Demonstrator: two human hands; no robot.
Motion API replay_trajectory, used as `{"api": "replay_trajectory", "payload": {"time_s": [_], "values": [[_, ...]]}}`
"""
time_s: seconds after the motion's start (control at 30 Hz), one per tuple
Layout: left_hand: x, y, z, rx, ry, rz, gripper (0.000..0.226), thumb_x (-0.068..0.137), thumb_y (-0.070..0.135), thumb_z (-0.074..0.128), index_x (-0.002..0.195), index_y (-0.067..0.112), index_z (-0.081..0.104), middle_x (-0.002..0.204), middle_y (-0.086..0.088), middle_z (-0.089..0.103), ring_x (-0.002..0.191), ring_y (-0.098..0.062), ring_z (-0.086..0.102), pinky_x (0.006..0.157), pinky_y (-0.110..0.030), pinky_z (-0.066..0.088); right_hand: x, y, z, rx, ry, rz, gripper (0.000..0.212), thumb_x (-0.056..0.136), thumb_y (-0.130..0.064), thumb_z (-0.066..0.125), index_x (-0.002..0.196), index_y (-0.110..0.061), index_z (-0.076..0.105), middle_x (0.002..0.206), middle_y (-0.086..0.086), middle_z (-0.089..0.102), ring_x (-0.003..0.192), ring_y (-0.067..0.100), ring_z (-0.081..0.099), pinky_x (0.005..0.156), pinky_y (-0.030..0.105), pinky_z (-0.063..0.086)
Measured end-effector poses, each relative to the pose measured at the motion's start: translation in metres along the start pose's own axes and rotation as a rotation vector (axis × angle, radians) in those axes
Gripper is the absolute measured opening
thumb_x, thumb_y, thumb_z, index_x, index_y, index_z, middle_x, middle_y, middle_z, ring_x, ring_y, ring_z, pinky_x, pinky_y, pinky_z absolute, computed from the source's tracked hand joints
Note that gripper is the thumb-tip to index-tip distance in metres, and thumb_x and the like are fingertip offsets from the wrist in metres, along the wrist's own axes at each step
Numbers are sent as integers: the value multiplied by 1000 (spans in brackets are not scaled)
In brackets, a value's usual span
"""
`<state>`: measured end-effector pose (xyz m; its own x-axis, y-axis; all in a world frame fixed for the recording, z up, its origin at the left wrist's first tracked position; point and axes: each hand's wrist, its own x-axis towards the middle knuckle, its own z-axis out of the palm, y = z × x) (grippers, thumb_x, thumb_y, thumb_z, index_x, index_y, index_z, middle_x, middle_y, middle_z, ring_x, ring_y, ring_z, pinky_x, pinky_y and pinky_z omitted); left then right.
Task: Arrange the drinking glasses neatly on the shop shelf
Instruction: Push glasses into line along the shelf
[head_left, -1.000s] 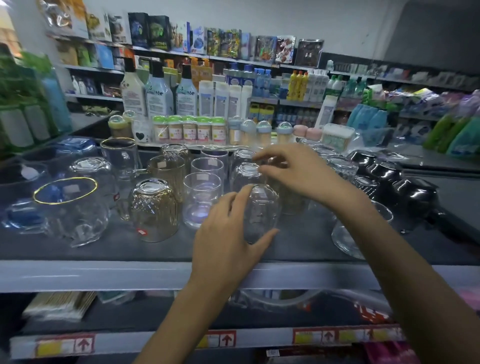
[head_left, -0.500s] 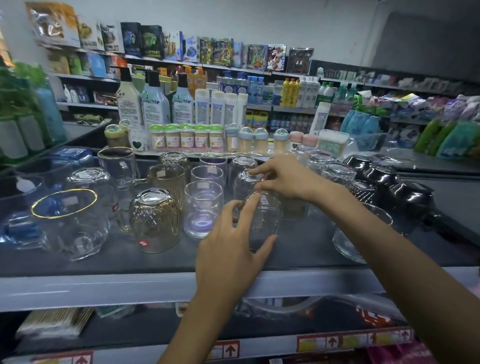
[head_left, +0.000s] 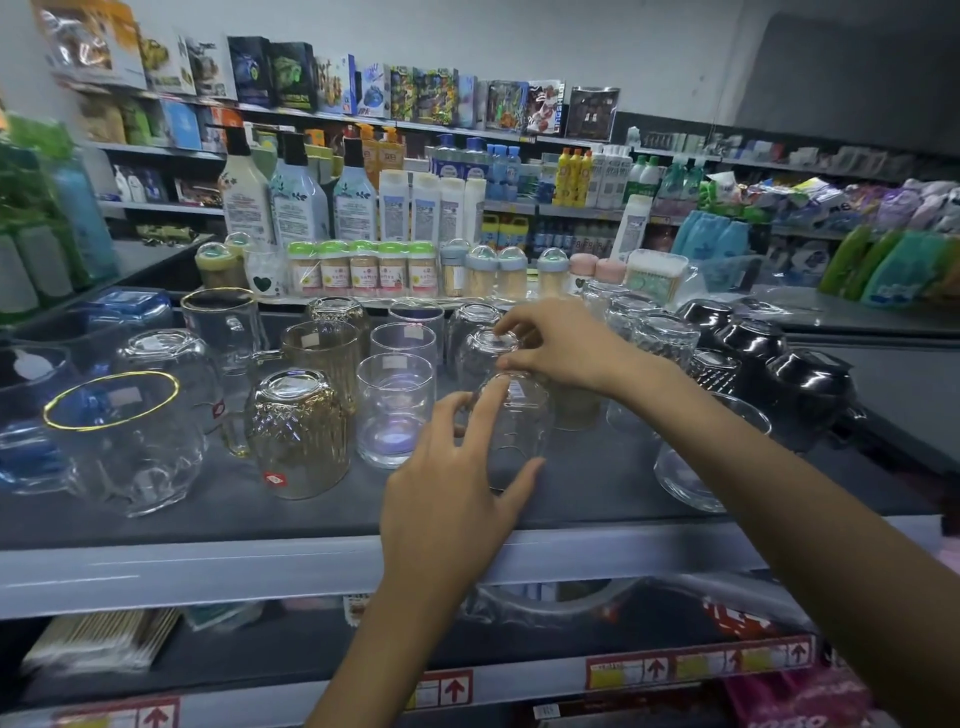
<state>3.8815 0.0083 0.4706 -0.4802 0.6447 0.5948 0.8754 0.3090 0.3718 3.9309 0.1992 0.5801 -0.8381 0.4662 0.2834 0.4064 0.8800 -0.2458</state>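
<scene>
Fingers (head_left: 480, 415) still gripping glass (head_left: 522, 441), right hand (head_left: 561, 343) unmoved

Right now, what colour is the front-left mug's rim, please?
Gold; the rim shows in the head view.

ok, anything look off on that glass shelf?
Nothing broken or spilled. Orientation is mixed: the amber glass stands rim-down beside an upright clear tumbler, and a clear bowl sits alone at the right, outside the rows.
</scene>
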Motion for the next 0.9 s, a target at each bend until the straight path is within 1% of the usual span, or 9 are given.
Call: {"api": "replay_trajectory", "payload": {"time_s": [0.1, 0.23, 0.33, 0.43, 0.5, 0.63, 0.73, 0.83, 0.9], "values": [[0, 0, 0, -14, -5, 0, 80, 89, 72, 57, 157, 44, 26, 142, 9, 49, 97, -8, 64, 56, -18, 44, 3, 1, -3, 12, -18, 20, 58, 81, -36, 87, 132, -18, 67, 121, 5, 71, 100, 13, 64, 88, 24, 49], [0, 0, -1, -27, 1, -3, 80, 89, 71, 59, 157, 44, 27, 142, 10, 49, 94, -8, 65, 57, -17, 43, 11, -5, -4, -104, -135, -14, 70, 84, -26, 84, 146, -13, 56, 140, 8, 63, 123, 23, 61, 94, 25, 47], [0, 0, -1, -33, 3, -3, 80, 88, 71, 60, 157, 44, 29, 142, 10, 50, 93, -9, 66, 57, -19, 47, 15, -7, -7, -122, -147, -9, 70, 81, -27, 87, 144, -13, 58, 134, 8, 65, 115, 21, 63, 86, 22, 43], [0, 0, -2, -30, 1, -6, 80, 88, 71, 60, 156, 44, 29, 142, 9, 50, 93, -10, 67, 57, -20, 48, 17, -6, -8, -113, -130, -5, 69, 77, -29, 90, 139, -15, 63, 128, 7, 68, 105, 16, 63, 83, 22, 43], [0, 1, -2, -27, -5, -12, 80, 88, 71, 60, 156, 44, 29, 142, 9, 50, 93, -10, 67, 56, -19, 45, 17, -5, -7, -122, -118, -14, 67, 77, -31, 90, 138, -15, 64, 128, 6, 69, 105, 16, 63, 82, 22, 42], [0, 2, -4, -28, -4, -8, 82, 87, 72, 61, 156, 44, 28, 140, 10, 51, 93, -11, 67, 56, -20, 48, 15, -3, -6, -142, -115, -37, 68, 79, -34, 88, 139, -15, 62, 129, 5, 68, 107, 18, 63, 82, 22, 42], [1, 3, -5, -29, 18, -46, 91, 83, 74, 64, 157, 34, 30, 135, 11, 56, 94, -12, 69, 54, -20, 45, 9, -1, -13, -76, -110, -35, 66, 79, -35, 88, 138, -17, 64, 129, 2, 68, 110, 17, 65, 88, 24, 47], [1, 4, -4, -67, 30, -100, 98, 82, 78, 61, 159, 28, 25, 140, 11, 58, 105, -16, 70, 64, -29, 56, -5, 0, -23, 45, -27, 1, 55, 81, -32, 87, 131, -21, 68, 124, -1, 69, 107, 16, 68, 94, 31, 54], [-1, 4, -4, -101, 40, -107, 93, 85, 77, 57, 157, 27, 26, 138, 10, 60, 107, -16, 69, 69, -30, 57, -24, -1, -23, 132, 93, 49, 43, 84, -29, 84, 124, -24, 72, 117, -5, 72, 102, 13, 69, 93, 33, 56]]}}
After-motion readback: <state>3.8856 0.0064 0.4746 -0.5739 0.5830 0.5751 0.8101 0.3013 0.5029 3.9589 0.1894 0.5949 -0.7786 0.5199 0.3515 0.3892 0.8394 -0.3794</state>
